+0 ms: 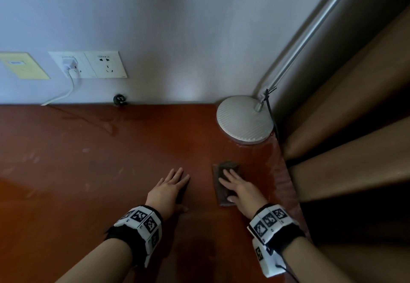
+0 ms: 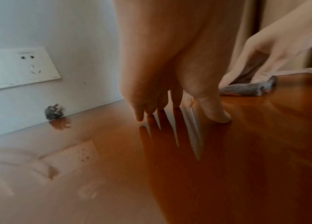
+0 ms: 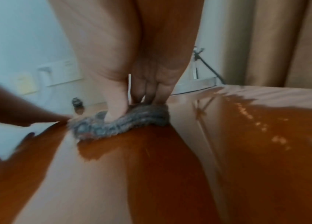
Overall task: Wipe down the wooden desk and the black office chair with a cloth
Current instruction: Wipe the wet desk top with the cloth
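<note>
Under the flat, spread fingers of the right hand [image 1: 238, 186] the folded cloth [image 1: 221, 190] lies pressed on the wooden desk [image 1: 88, 171], left hand [image 1: 170, 188] flat beside it, so desk wiping looks underway, wet streaks just beyond the grip, chair unseen.

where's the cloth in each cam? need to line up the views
Head: the grey cloth lies folded on the desk, right of centre, under the right hand.
Left wrist: upper right, cloth under that hand's fingers.
Right wrist: centre, cloth pressed under the fingertips.
Shared landmark: the loose black plug on the desk by the wall.
</note>
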Demonstrator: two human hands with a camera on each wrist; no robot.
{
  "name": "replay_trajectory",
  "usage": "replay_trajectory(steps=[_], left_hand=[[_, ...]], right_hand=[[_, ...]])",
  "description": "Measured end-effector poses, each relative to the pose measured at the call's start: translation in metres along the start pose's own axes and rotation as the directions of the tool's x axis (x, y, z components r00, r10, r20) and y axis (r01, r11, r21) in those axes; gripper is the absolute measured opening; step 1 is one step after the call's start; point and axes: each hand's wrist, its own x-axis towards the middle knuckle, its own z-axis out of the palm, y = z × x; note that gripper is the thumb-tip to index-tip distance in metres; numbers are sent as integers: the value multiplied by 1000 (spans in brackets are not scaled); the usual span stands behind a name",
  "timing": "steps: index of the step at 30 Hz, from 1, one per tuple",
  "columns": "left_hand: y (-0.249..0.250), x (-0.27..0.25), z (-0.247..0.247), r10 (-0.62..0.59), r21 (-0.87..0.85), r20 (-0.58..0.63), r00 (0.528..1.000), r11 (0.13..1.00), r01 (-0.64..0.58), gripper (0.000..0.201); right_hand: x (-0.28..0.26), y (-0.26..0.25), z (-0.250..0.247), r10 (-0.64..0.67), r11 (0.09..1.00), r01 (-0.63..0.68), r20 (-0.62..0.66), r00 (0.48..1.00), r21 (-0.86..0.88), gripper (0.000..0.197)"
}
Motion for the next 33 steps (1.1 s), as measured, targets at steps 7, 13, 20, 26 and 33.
replay_trajectory(steps=[7, 13, 20, 26, 33], left_hand=[[-11, 10, -10, -86, -46, 1, 996, 995, 86, 101], [-3, 22, -21, -104, -25, 23, 994, 994, 105, 105], [-5, 22, -19, -117, -60, 27, 993, 991, 119, 103], [-2, 23, -21, -109, -15, 20, 994, 994, 109, 103], [-3, 19, -21, -102, -38, -3, 995, 994, 102, 101]], right_hand=[[5, 51, -41, 299, 954, -299, -192, 935, 26, 63], [27, 17, -26, 91, 996, -87, -128, 988, 35, 61], [33, 24, -42, 199, 975, -212, -155, 968, -68, 61], [38, 16, -41, 79, 997, -79, -43, 996, 0, 63], [37, 14, -37, 58, 997, -59, -26, 998, -56, 65]])
